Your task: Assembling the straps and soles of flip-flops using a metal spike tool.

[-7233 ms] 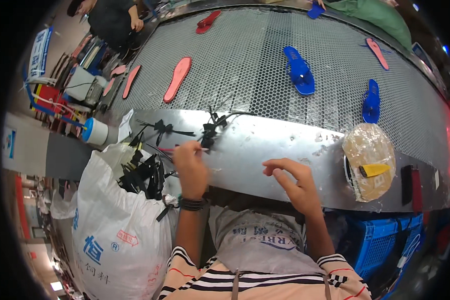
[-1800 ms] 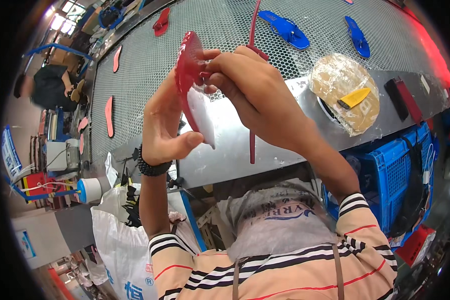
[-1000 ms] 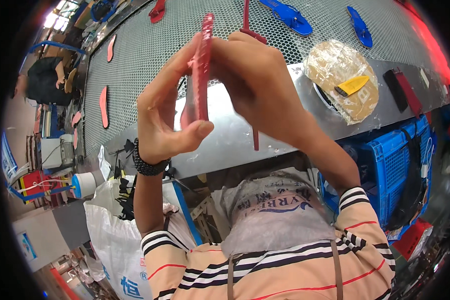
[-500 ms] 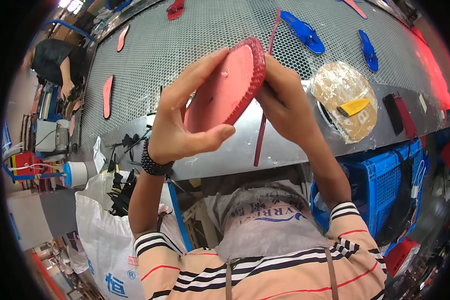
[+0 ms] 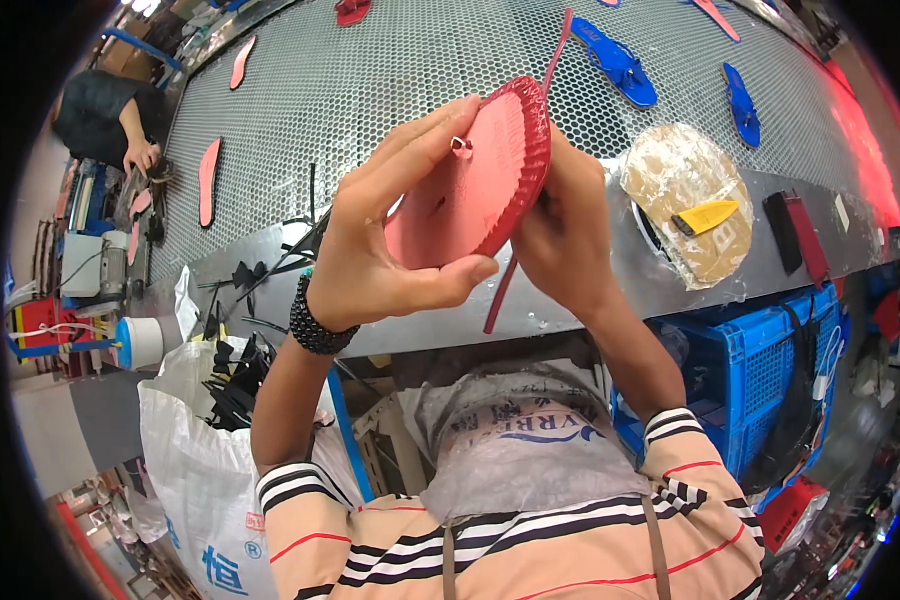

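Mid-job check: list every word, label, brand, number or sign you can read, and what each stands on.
I don't copy wording out; this is where print shows:
White woven sack: large blue characters, small red mark.
Grey plastic apron: lettering, partly blue, creased.
Round tan plastic-wrapped disc: a pale letter.
Left blue flat sandal: too small to read.
Red box: too small to read.
Pink-faced, red-edged sole in left hand: none visible.
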Demonstrator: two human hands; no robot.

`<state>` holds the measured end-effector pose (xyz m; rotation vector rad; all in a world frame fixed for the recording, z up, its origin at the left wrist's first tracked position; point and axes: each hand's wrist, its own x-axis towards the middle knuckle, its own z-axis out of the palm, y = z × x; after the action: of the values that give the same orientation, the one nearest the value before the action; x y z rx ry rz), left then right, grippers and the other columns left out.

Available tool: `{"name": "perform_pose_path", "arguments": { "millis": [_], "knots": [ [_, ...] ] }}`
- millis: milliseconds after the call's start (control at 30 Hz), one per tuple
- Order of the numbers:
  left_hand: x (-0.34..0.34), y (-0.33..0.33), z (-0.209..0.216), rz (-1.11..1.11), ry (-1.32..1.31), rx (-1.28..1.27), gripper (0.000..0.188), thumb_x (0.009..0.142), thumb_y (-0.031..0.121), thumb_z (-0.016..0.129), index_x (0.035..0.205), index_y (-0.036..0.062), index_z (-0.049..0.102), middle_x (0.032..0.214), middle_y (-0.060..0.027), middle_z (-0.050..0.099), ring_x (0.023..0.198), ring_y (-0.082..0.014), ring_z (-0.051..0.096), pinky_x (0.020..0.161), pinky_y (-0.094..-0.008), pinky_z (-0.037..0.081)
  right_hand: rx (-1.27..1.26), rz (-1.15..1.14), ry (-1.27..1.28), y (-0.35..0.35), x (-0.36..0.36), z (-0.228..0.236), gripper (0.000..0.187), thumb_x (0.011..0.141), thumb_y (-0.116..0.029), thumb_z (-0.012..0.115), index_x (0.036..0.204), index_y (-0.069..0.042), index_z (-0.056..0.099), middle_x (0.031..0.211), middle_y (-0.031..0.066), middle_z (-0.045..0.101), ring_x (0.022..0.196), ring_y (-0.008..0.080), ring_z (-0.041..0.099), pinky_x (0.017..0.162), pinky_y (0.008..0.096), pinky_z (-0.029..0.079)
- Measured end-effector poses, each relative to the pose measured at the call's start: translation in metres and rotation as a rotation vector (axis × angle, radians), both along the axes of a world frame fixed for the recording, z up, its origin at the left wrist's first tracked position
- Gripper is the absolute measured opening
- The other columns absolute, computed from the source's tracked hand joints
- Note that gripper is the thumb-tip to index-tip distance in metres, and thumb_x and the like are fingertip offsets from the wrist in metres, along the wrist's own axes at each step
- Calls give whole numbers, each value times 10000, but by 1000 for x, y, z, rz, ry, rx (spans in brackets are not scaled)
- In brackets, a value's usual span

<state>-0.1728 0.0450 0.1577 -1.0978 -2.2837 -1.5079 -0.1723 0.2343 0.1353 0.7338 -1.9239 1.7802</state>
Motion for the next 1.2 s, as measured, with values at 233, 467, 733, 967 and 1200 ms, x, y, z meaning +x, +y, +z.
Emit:
{"name": "perform_pose_path", "arguments": {
  "millis": [233, 467, 733, 967, 1200],
  "knots": [
    [-1, -10, 6, 54, -39, 68, 892, 701, 283, 867, 1453, -58, 528, 1443, -237, 580, 1324, -324, 581, 1115, -383, 447, -76, 191, -241, 4, 2, 12, 274, 971, 31, 598, 1244, 22, 572, 992, 90, 652, 828, 156, 651, 692, 313, 525],
    [-7, 5, -4, -2, 25, 146, 885, 705, 262, 869, 1456, -58, 527, 1468, -234, 555, 1327, -331, 566, 1133, -401, 440, -313, 280, -198, 3, -4, 13, 451, 926, -22, 550, 1373, 27, 514, 1471, 65, 345, 1133, 89, 564, 843, 202, 502],
    [-26, -8, -9, -52, -138, 66, 931, 744, 300, 825, 1540, -6, 450, 1518, -209, 517, 1399, -335, 520, 1174, -411, 389, -568, 327, -227, -11, -28, 9, 505, 843, 87, 477, 1331, -10, 561, 1514, 155, 335, 1284, 230, 465, 1063, 332, 436],
    [-84, -87, -25, 350, -357, 274, 919, 889, 315, 781, 1626, 32, 308, 1708, -181, 234, 1522, -318, 362, 1217, -416, 336, 65, -141, 49, -47, -176, -13, 223, 926, -31, 558, 1134, -43, 638, 1082, 120, 613, 994, 233, 603, 867, 370, 492],
    [-61, -218, -18, 961, -263, -197, 428, 951, 211, 694, 1345, 60, 621, 1137, -48, 683, 1005, -191, 633, 921, -331, 511, 816, -437, 99, -14, -457, 41, 266, 885, -212, 646, 1050, -17, 721, 943, 208, 738, 798, 316, 735, 784, 425, 577]
  ]
}}
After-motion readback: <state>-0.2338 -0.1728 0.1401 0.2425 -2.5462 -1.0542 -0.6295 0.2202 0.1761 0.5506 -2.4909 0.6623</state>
